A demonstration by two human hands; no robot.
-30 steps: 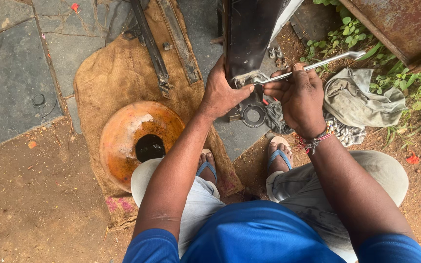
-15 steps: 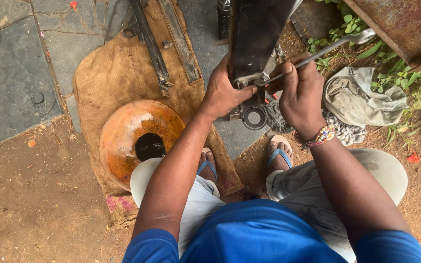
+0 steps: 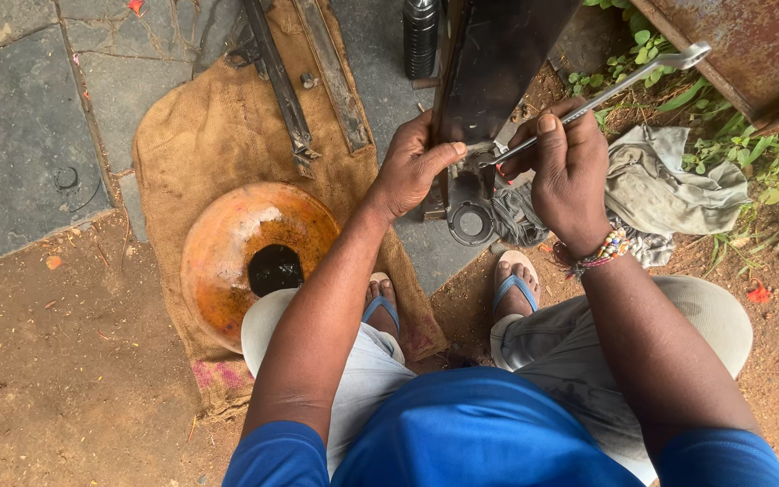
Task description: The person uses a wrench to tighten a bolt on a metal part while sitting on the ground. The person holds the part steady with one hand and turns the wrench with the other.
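My left hand (image 3: 412, 167) grips the edge of an upright dark metal bar (image 3: 489, 81), thumb pressed on its bolt, while my right hand (image 3: 570, 171) closes around a slanting wrench (image 3: 619, 86). An orange bowl (image 3: 259, 257) sits on burlap (image 3: 200, 135) by my feet, dark inside.

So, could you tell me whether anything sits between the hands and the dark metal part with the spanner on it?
Nothing visible does. The left hand already grips the edge of the dark metal part, and the right hand holds the spanner, whose lower end meets the part beside the left thumb.
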